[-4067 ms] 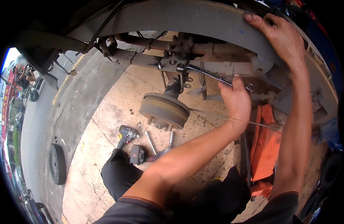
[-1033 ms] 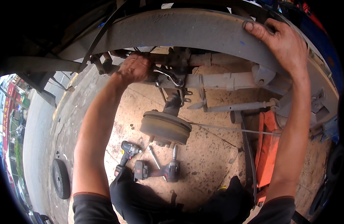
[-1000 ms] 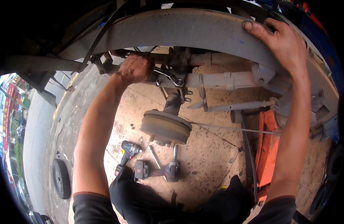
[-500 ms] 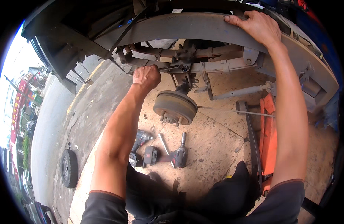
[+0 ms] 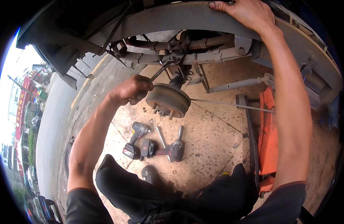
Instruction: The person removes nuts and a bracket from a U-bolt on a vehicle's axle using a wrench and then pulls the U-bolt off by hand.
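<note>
My left hand [image 5: 136,89] is closed around the handle of a wrench [image 5: 159,72]. The wrench slants up to the dark clamp [image 5: 175,56] at the middle of the leaf spring [image 5: 144,58], where its head meets a nut. Just below sits a rusty brake drum [image 5: 168,100] with studs on its face, close to my left fist. My right hand [image 5: 252,15] grips the upper edge of the curved grey metal rail [image 5: 157,20], thumb in front; the other fingers are partly hidden over the edge.
Two cordless impact wrenches, one grey [image 5: 139,128] and one dark [image 5: 175,150], lie on the floor with a metal bar [image 5: 162,138]. An orange jack [image 5: 267,130] stands at the right. A grey shock absorber [image 5: 235,86] runs across, and a tyre [image 5: 68,155] is partly behind my left arm.
My left hand has swung down and toward me, turning the wrench from nearly level to a steep slant. My right hand keeps its hold on the rail; the view has shifted slightly.
</note>
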Demonstrator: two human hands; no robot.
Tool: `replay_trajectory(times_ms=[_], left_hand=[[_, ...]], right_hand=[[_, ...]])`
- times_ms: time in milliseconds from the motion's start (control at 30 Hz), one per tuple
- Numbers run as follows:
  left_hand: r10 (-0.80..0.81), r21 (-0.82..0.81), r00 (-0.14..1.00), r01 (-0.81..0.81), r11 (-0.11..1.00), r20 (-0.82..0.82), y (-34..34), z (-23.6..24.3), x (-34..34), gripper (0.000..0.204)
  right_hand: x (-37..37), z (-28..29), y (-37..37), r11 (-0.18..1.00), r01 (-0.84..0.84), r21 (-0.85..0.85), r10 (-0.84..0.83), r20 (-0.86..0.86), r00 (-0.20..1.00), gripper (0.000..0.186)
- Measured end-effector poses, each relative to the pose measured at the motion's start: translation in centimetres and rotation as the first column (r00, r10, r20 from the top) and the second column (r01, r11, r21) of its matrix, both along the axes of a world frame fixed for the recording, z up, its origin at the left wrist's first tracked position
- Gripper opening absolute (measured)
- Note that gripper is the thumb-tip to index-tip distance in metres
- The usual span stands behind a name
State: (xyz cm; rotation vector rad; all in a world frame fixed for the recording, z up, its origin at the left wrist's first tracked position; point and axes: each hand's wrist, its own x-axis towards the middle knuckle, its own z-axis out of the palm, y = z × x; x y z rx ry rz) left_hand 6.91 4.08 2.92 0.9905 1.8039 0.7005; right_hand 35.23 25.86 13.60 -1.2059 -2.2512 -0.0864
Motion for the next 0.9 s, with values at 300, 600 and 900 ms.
replay_trajectory(times_ms=[300,600,900], left_hand=[[0.589,-0.089,0.611,-0.651,0.754,0.529,4.6,-2.1,14.8,0.01],[0.519,0.275,0.353,-0.935,0.224,0.778,18.7,-6.1,24.7,0.025],[0.076,0.449,0.593,-0.681,0.578,0.802,12.1,-4.7,21.9,0.011]], right_hand=[[0.3,-0.4,0.8,0.998,0.059,0.015,-0.058,-0.029,0.998,0.079],[0.1,-0.9,2.1,0.989,0.066,0.134,-0.074,0.054,0.996,0.079],[-0.4,-2.3,5.9,0.994,0.042,0.1,-0.048,0.051,0.998,0.11]])
